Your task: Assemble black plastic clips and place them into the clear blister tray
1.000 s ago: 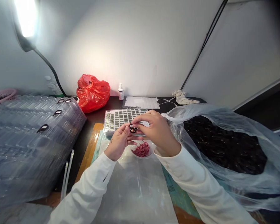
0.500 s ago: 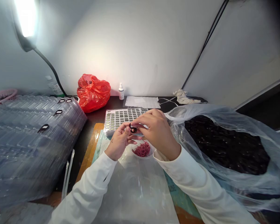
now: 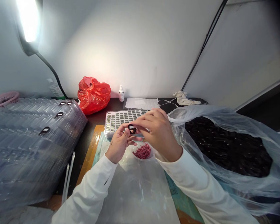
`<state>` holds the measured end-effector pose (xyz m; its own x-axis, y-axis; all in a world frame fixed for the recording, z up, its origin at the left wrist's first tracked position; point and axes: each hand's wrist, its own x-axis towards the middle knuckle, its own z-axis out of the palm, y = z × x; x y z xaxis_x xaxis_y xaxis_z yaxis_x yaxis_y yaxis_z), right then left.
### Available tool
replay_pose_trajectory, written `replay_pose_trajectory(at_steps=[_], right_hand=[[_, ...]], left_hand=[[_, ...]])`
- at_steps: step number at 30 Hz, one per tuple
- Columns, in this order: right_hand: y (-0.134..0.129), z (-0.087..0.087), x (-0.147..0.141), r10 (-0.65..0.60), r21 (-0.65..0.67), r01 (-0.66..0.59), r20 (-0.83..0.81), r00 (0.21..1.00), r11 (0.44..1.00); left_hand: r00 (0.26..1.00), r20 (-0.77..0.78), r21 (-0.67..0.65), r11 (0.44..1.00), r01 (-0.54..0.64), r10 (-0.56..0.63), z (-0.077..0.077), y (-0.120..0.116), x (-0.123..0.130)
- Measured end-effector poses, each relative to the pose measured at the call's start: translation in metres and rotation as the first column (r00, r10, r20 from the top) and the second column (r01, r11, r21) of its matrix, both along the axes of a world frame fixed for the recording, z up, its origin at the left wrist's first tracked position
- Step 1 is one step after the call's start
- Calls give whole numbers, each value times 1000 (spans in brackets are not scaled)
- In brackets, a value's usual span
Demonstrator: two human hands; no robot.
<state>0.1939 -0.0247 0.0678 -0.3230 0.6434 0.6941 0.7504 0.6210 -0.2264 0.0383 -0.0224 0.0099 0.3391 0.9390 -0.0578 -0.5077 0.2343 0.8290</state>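
Observation:
A small black plastic frame (image 3: 132, 128) with a pale window and a round hole is held up over the work surface. My left hand (image 3: 120, 139) pinches it from the left between thumb and forefinger, the lower fingers curled beneath. From the right, my right hand (image 3: 156, 129) has its fingertips closed at the frame's upper edge; its thumb is partly hidden. Just below the hands sits a shallow white dish (image 3: 153, 155) filled with thin dark-pink strips (image 3: 142, 151). Behind the hands is a tray (image 3: 110, 134) with rows of small rectangular pieces (image 3: 124, 115), its right part covered by my right hand.
Stacked clear plastic trays (image 3: 32, 149) rise at the left, several black frames on them. An open clear bag of black parts (image 3: 228, 146) lies at the right. Along the wall are a red plastic bag (image 3: 94, 96), a small white bottle (image 3: 121, 93), papers (image 3: 142, 103) and a lamp (image 3: 29, 21).
The black frame has turned so its pale window faces me more. My right hand stays at its upper edge, shifted slightly. The whole view has moved a little.

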Motion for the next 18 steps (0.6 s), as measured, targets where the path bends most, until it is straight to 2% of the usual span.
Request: replay_pose_trajectory(at_steps=[4, 7, 14, 16, 18], right_hand=[[4, 2, 6, -18, -92, 6, -134, 991, 996], [5, 3, 7, 3, -195, -36, -169, 986, 980], [4, 8, 3, 21, -456, -144, -264, 964, 878], [4, 7, 4, 25, -463, -153, -271, 962, 873], [6, 5, 6, 36, -427, -131, -225, 974, 895]], left_hand=[[999, 27, 21, 999, 43, -44, 1, -1, 0], [998, 34, 28, 998, 60, -61, 1, -2, 1], [1000, 2, -18, 1000, 23, -23, 3, -4, 3], [999, -29, -11, 1000, 29, -29, 3, -4, 2], [998, -48, -4, 999, 31, -32, 4, -5, 2]])
